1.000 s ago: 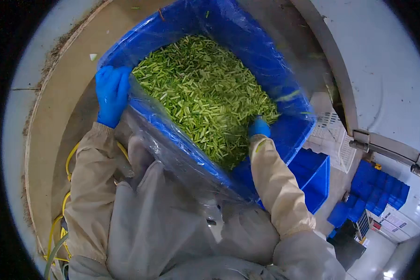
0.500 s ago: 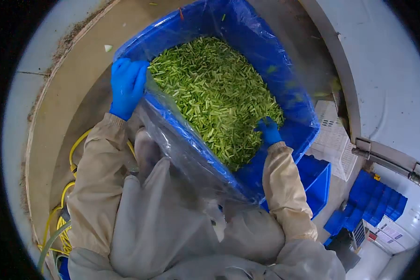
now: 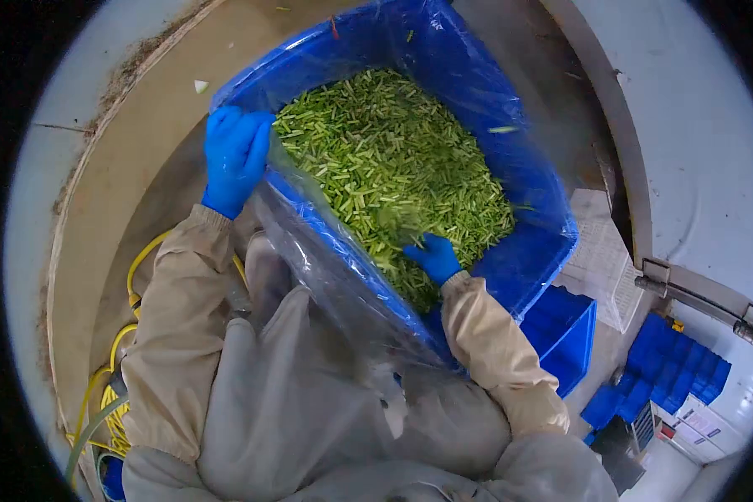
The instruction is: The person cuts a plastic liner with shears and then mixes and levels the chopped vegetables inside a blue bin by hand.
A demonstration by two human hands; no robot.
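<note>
A large blue bin (image 3: 510, 171) lined with clear plastic holds a heap of short-cut green stalks (image 3: 393, 159). My left hand (image 3: 236, 159), in a blue glove, is closed over the bin's near left rim, gripping the edge of the plastic liner (image 3: 309, 247). Over the near right part of the heap is my right hand (image 3: 435, 258), also gloved in blue, its fingers apart and pointing left. A blurred patch of stalks shows just above its fingertips. One loose green piece (image 3: 502, 130) appears against the bin's far right wall.
Below the bin's right corner stands a smaller blue crate (image 3: 569, 335), near a white perforated crate (image 3: 598, 259). Several stacked blue bins (image 3: 665, 364) are at lower right. A yellow hose (image 3: 113, 410) lies coiled at lower left. A pale curved wall borders the floor.
My right hand has moved left and slightly down across the heap, away from the bin's right wall. My left hand keeps its grip on the rim.
</note>
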